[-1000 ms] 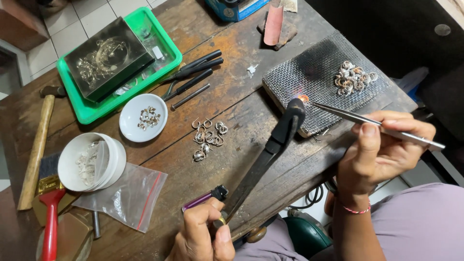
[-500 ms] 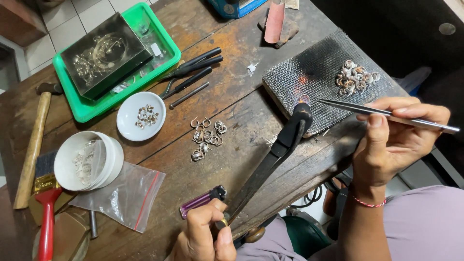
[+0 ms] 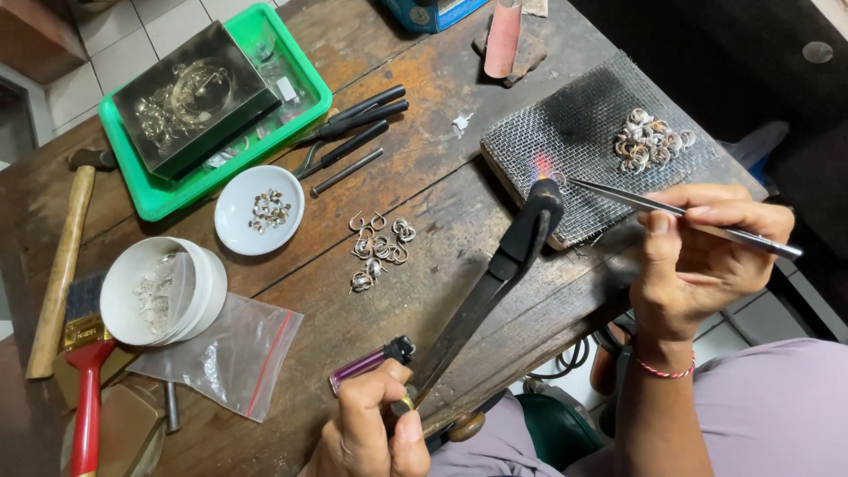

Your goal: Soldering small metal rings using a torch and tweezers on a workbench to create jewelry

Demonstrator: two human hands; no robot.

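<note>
Soldering is under way: the left hand (image 3: 371, 433), fingers wrapped shut around the black torch (image 3: 495, 274), aims its flame at the wire-mesh pad (image 3: 601, 132) at two o'clock. The right hand (image 3: 698, 256) pinches steel tweezers (image 3: 680, 212), tips meeting the flame on a piece too small to make out. Next calls for steady heat; loose silver rings (image 3: 378, 249) lie mid-bench.

Left hand (image 3: 371, 433) around a black torch (image 3: 495, 283), flame on the wire mesh pad (image 3: 592, 132); right hand (image 3: 707, 252) pinching tweezers (image 3: 671, 212).
</note>
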